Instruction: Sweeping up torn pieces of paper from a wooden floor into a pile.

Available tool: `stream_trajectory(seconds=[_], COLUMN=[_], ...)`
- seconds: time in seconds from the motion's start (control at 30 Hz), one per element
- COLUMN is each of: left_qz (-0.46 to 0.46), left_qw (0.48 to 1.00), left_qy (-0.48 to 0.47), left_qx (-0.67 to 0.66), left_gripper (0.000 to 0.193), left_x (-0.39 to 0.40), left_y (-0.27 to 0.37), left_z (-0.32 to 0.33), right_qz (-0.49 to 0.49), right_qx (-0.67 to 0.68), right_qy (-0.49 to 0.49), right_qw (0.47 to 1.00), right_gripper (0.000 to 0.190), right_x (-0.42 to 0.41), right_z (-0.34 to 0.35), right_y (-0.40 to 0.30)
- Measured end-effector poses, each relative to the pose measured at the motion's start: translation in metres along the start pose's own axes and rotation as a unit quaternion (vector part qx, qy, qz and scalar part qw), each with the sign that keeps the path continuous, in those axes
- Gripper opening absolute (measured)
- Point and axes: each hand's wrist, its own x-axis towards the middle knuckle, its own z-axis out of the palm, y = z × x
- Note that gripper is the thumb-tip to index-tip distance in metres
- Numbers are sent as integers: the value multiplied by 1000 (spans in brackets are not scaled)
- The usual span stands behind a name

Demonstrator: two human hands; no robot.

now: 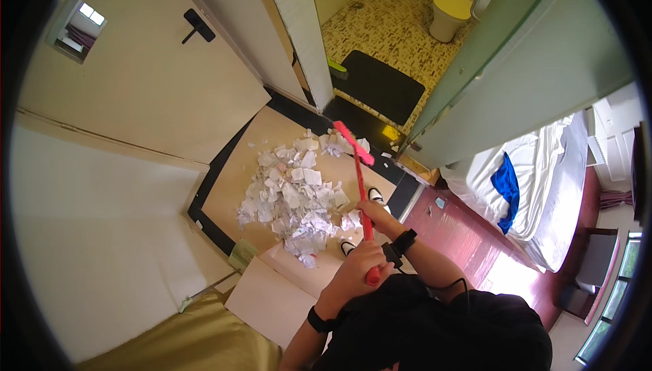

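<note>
My left hand [359,266] is closed around the lower end of the red handle [361,182] of a broom. Farther up the same handle, my right hand [379,215] grips it. The broom's pink bristle head [354,143] is beyond my hands, by the bathroom doorway and the upper right of the paper pile; whether it touches the floor I cannot tell. A large heap of torn white paper pieces [295,190] lies on a beige sheet [224,203], left of the handle and around my shoes. A few scraps lie on the dark floor border.
A dark mat [379,86], a green brush [337,69] and a toilet [451,12] are in the bathroom. A cream door [137,65] stands at left, a frosted door panel [509,101] at right. Beyond are a bed [547,208] with blue cloth [506,193] and reddish flooring [458,223].
</note>
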Motion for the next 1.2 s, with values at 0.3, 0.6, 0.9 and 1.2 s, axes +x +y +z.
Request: stream_trajectory(seconds=[0.3,0.6,0.9,1.2], left_qz=[-95,-190,-109,-42], left_qw=[986,981,986,996], left_qy=[93,33,-46,-79], left_qx=[-97,22,120,-7], left_gripper=[24,22,25,24], left_x=[103,126,138,40], left_y=[-118,-94,-20,14], left_z=[13,-58,-53,-11], right_qz=[21,155,200,140], right_qx=[-7,166,145,142], right_qy=[111,-55,-204,-96], right_qw=[994,972,947,975], right_gripper=[23,16,17,23], right_x=[143,147,66,-17], right_z=[-79,9,44,-6], right_y=[-66,-53,-97,-15])
